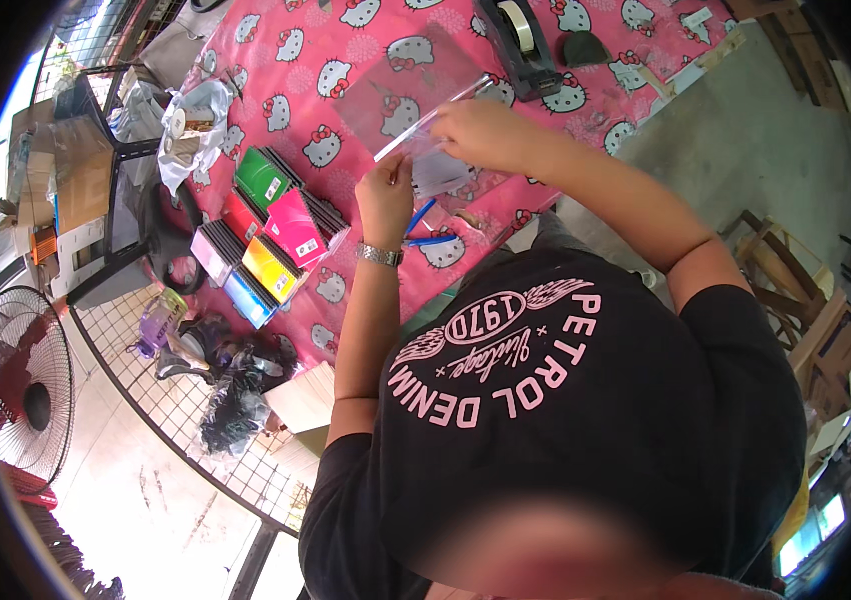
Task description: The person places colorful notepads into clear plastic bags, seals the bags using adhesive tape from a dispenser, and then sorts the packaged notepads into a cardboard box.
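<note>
Tool with blue handles (431,240) is lying near our left wrist on the pink printed tablecloth (303,100). Just beyond, we're pinching the white edge of a clear plastic sleeve (423,82), left hand (385,195) at the near end, right hand (480,133) gripping farther along; the sleeve is resting over the tablecloth. Spiral notebooks (295,228) are sitting to the left, a black tape dispenser (537,75) is standing past our right hand, and a fan (35,405) is standing well off left.
</note>
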### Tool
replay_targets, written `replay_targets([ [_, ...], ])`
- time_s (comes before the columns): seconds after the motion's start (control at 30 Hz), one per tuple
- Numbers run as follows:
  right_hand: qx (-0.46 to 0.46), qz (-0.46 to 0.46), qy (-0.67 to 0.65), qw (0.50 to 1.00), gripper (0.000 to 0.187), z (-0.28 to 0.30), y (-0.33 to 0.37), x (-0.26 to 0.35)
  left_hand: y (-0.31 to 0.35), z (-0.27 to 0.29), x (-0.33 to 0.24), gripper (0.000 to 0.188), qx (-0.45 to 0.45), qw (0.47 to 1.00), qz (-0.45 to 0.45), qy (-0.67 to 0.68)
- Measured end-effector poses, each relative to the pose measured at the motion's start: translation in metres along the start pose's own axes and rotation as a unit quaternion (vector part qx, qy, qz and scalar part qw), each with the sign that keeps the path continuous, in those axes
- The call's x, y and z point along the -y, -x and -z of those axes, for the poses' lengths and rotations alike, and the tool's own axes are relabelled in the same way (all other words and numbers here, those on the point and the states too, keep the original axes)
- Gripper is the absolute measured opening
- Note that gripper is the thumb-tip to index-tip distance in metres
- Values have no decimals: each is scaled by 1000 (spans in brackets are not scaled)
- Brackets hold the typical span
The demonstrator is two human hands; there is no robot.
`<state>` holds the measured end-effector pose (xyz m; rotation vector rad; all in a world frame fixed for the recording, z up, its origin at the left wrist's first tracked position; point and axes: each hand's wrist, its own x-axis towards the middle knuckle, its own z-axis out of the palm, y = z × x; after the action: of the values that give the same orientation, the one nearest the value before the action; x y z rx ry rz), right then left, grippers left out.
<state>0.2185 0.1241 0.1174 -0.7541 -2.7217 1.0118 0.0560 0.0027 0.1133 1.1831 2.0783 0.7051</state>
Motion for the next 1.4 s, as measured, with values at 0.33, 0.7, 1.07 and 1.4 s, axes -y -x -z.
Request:
replay_targets([
  [0.33, 13, -40, -243, 969, 32, -1, 25, -47, -4, 7, 66, 39, 115, 896, 33, 428],
  [0.7, 31, -22, -268, 963, 42, -47, 4, -52, -34, -20, 73, 23, 202, 909, -3, 364],
  [1.07, -158, 120, -75, 977, 19, -46, 28, -21, -6, -15, 23, 30, -13, 968, -252, -21],
  [1.4, -145, 204, 113, 962, 32, -44, 48, -3, 19, -21, 34, 28, -45, 937, -337, -84],
])
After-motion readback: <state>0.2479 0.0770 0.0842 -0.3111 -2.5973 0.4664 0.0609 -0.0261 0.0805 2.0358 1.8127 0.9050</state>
